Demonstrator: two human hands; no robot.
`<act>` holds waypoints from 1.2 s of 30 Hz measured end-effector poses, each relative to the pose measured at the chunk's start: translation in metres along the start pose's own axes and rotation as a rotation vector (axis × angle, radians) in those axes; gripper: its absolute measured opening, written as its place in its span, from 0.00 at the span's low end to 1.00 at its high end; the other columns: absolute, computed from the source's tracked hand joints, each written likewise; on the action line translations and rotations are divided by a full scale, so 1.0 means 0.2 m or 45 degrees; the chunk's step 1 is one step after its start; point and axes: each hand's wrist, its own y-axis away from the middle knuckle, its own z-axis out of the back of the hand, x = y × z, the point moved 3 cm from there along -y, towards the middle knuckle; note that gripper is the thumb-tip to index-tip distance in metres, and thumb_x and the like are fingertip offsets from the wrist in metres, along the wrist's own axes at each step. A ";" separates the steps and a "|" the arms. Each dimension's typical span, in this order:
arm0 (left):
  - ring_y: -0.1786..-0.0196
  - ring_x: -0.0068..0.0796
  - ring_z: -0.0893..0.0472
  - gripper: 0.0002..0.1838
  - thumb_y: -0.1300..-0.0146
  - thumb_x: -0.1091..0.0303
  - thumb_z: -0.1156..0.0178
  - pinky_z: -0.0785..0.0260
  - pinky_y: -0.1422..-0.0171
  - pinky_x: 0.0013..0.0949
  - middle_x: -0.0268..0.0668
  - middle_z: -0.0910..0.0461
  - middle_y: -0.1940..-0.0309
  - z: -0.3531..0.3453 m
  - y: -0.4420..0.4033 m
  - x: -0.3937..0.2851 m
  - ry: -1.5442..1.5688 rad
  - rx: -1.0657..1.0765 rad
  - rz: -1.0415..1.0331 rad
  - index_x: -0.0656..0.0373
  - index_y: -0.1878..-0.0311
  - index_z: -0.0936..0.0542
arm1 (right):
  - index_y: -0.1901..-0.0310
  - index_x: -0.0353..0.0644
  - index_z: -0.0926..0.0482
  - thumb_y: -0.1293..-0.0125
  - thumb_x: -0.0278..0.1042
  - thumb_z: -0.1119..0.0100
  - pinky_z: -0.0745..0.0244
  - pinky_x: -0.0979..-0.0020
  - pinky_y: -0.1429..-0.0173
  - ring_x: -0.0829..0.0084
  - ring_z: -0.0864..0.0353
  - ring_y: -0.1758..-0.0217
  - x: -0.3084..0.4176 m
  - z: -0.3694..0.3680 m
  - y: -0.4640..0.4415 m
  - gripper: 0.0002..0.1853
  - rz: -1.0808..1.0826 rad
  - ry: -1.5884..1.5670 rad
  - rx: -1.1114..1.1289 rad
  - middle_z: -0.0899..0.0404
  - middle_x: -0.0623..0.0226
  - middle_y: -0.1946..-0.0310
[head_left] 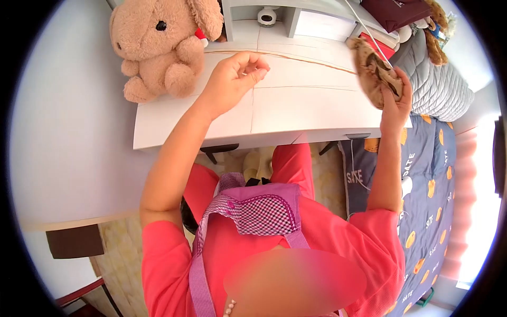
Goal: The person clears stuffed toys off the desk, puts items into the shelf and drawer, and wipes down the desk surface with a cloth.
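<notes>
My left hand [240, 79] is raised over the white desk [306, 113], its thumb and fingers curled together. Anything between those fingertips is too small to make out. On the right, my right hand [396, 98] grips a crumpled tan and brown fabric item [372, 76] above the desk's right side. Its exact kind is unclear, and its upper end is blurred. A long, thin brown strand [311, 61] stretches across the desk between the two hands. Thin dark lines also run over the desktop.
A pink-brown plush toy [161, 58] sits at the desk's left end. Behind are a shelf with a small white device [266, 17] and a dark red bag [393, 11]. A grey quilted item [435, 79] and a patterned bed [422, 185] are on the right.
</notes>
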 end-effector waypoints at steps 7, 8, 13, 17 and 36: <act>0.59 0.22 0.23 0.06 0.34 0.69 0.42 0.31 0.52 0.27 0.32 0.21 0.64 -0.05 -0.21 0.17 -0.156 -0.048 -0.059 0.61 0.58 0.21 | 0.34 0.44 0.35 0.41 0.48 0.36 0.44 0.55 0.29 0.52 0.37 0.31 -0.18 0.01 0.07 0.35 0.098 1.009 0.711 0.35 0.54 0.33; 0.62 0.24 0.23 0.07 0.35 0.69 0.42 0.30 0.55 0.28 0.34 0.20 0.66 -0.07 -0.23 0.21 -0.155 -0.088 -0.096 0.62 0.59 0.22 | 0.33 0.46 0.36 0.39 0.49 0.38 0.46 0.56 0.28 0.51 0.40 0.29 -0.24 -0.01 0.06 0.35 0.112 1.134 0.702 0.37 0.53 0.32; 0.67 0.31 0.22 0.06 0.37 0.70 0.42 0.29 0.59 0.32 0.40 0.19 0.68 -0.05 -0.21 0.26 -0.448 -0.028 0.012 0.62 0.60 0.23 | 0.37 0.49 0.31 0.39 0.59 0.41 0.50 0.52 0.28 0.50 0.44 0.28 -0.52 -0.15 -0.14 0.33 0.154 1.042 0.755 0.41 0.56 0.31; 0.67 0.32 0.22 0.06 0.37 0.70 0.42 0.30 0.60 0.33 0.41 0.20 0.69 -0.03 -0.21 0.27 -0.439 0.020 -0.001 0.62 0.61 0.23 | 0.41 0.52 0.28 0.41 0.62 0.41 0.51 0.52 0.28 0.51 0.43 0.29 -0.64 -0.31 -0.29 0.31 0.016 0.900 0.798 0.36 0.58 0.35; 0.67 0.35 0.22 0.05 0.40 0.71 0.40 0.29 0.59 0.34 0.41 0.20 0.68 -0.05 -0.19 0.32 -0.477 -0.035 -0.115 0.61 0.62 0.22 | 0.51 0.49 0.21 0.46 0.27 0.41 0.32 0.59 0.46 0.62 0.30 0.41 -0.51 -0.35 -0.37 0.18 0.845 1.295 0.551 0.25 0.65 0.45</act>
